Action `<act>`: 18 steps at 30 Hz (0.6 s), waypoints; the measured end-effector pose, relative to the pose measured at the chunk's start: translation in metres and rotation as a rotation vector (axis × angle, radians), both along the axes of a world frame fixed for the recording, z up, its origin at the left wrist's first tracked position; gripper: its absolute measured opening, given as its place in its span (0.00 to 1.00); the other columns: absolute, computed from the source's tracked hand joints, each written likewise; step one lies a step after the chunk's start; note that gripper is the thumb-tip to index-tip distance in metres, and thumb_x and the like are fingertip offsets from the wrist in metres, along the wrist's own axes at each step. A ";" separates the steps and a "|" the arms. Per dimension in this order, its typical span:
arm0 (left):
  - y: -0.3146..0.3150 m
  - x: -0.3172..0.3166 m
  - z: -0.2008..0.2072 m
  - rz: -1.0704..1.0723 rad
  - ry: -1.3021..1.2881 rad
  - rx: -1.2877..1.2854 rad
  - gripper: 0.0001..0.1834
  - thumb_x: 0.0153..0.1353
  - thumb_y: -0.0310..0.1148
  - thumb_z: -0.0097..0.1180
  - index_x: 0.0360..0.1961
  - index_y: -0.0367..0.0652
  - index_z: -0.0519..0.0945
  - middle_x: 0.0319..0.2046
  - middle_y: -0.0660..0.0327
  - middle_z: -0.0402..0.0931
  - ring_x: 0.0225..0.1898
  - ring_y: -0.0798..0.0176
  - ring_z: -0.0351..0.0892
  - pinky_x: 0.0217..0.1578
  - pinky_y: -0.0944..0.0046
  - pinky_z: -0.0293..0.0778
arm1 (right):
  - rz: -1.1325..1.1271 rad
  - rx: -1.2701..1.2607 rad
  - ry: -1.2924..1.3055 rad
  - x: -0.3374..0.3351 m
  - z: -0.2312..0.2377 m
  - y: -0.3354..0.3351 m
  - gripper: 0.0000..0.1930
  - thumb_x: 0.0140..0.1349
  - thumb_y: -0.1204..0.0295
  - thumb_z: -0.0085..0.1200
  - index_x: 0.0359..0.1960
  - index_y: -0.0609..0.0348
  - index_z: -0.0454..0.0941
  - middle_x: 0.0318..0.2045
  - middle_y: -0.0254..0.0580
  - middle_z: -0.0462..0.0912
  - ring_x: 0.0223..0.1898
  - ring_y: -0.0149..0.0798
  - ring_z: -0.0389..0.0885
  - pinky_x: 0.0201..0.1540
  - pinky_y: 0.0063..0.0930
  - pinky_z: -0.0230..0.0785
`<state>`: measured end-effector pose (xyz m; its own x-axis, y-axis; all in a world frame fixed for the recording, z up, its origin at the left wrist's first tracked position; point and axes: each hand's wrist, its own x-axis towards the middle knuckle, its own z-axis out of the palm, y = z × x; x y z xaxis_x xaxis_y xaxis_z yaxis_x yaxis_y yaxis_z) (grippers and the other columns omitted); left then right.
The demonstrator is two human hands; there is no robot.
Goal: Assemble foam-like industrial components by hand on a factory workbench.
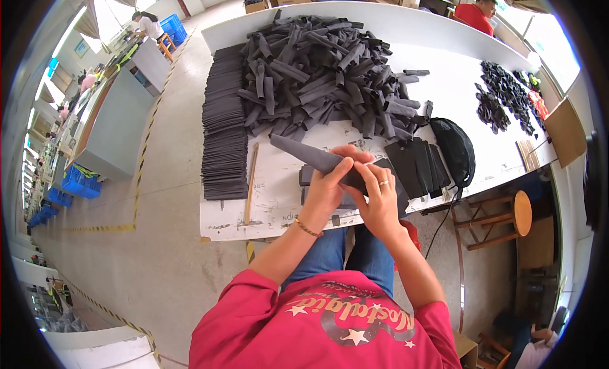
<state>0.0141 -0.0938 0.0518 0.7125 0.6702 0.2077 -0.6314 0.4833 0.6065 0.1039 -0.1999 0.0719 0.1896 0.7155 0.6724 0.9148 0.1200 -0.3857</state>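
Observation:
Between both hands, above the table's front edge, is a dark grey fabric tube (304, 154), tilted with its far end pointing up and left. My left hand (331, 179) is closed round its near part, thumb on top. My right hand (377, 188) pinches the tube's near end, its fingers bent over it. Under and beside the hands lie flat dark fabric pieces (415, 169), partly hidden. A large heap of similar rolled tubes (317, 71) covers the table's far middle. Left of the heap, flat dark pieces stand in a long, tight stack (223, 134).
A wooden stick (252, 185) lies beside the stack. Right of the flat pieces sits a black mesh-sided bag (453, 152) with a cord hanging off the table (228, 229). Small black parts (507, 96) are piled far right. A wooden stool (521, 213) stands at right; other people work farther off.

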 end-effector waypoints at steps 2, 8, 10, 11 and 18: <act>-0.006 0.003 -0.006 -0.002 -0.003 -0.005 0.13 0.68 0.31 0.52 0.50 0.37 0.74 0.45 0.49 0.80 0.54 0.52 0.77 0.59 0.53 0.69 | 0.051 0.023 0.078 0.000 -0.012 0.002 0.24 0.53 0.73 0.64 0.52 0.60 0.71 0.44 0.47 0.75 0.45 0.53 0.73 0.48 0.43 0.65; 0.002 -0.003 -0.008 0.025 0.026 -0.028 0.14 0.70 0.34 0.48 0.48 0.34 0.77 0.47 0.48 0.80 0.56 0.53 0.76 0.60 0.55 0.68 | 0.084 -0.061 -0.007 0.002 0.000 0.003 0.21 0.50 0.79 0.63 0.45 0.61 0.69 0.43 0.50 0.74 0.42 0.55 0.75 0.43 0.43 0.70; 0.011 -0.009 -0.002 0.084 0.043 -0.073 0.14 0.70 0.34 0.48 0.48 0.34 0.77 0.48 0.47 0.80 0.56 0.53 0.75 0.60 0.56 0.68 | 0.079 -0.121 0.021 0.014 -0.010 -0.012 0.20 0.49 0.78 0.63 0.43 0.60 0.69 0.44 0.48 0.72 0.44 0.53 0.74 0.45 0.44 0.69; 0.006 -0.007 -0.004 0.086 0.044 -0.078 0.14 0.70 0.34 0.48 0.48 0.34 0.77 0.48 0.47 0.80 0.56 0.53 0.75 0.60 0.56 0.68 | 0.081 -0.126 0.023 0.013 -0.009 -0.011 0.20 0.49 0.78 0.63 0.43 0.60 0.69 0.44 0.48 0.72 0.44 0.53 0.74 0.45 0.44 0.69; -0.001 -0.001 -0.018 0.013 -0.015 -0.153 0.15 0.70 0.35 0.49 0.49 0.35 0.78 0.53 0.49 0.77 0.58 0.53 0.73 0.61 0.55 0.65 | 0.127 -0.141 0.067 0.004 -0.006 0.000 0.13 0.53 0.80 0.61 0.39 0.61 0.71 0.42 0.51 0.74 0.42 0.56 0.76 0.42 0.43 0.72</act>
<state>0.0131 -0.0952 0.0338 0.7008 0.7044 0.1128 -0.6469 0.5609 0.5167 0.1084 -0.1998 0.0662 0.1327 0.8229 0.5525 0.8677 0.1730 -0.4660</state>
